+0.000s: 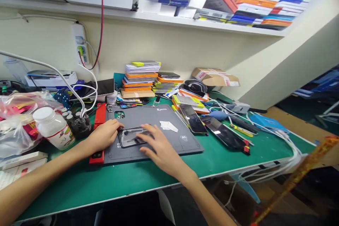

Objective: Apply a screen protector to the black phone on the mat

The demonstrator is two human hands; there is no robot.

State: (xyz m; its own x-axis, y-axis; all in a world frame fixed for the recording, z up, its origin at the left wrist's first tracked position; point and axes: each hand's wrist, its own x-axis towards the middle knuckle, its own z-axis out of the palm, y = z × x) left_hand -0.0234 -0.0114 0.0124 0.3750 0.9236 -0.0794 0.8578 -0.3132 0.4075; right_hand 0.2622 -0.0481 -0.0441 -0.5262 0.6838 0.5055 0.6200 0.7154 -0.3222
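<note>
An opened phone housing (129, 137) lies flat on the grey work mat (159, 155), its bare inside facing up. My left hand (104, 135) rests at the housing's left end, fingers together and curled down against its edge. Over the right half hovers or rests my right hand (162, 150), its fingers spread and pointing left; contact cannot be made out. A small dark part shows inside the housing below those fingers. Right of the housing, white paper pieces (168, 126) lie on the mat. Along the mat's left side runs a red strip (100, 114) with parts trays.
A white bottle (54, 129) and black screwdriver holder (79, 125) stand left. Stacked boxes (140, 77) rise behind the mat. Phone screens (225, 134), a yellow cutter (241, 130) and white cables (288, 141) lie right. A loaded shelf (169, 21) hangs above the green table (137, 183).
</note>
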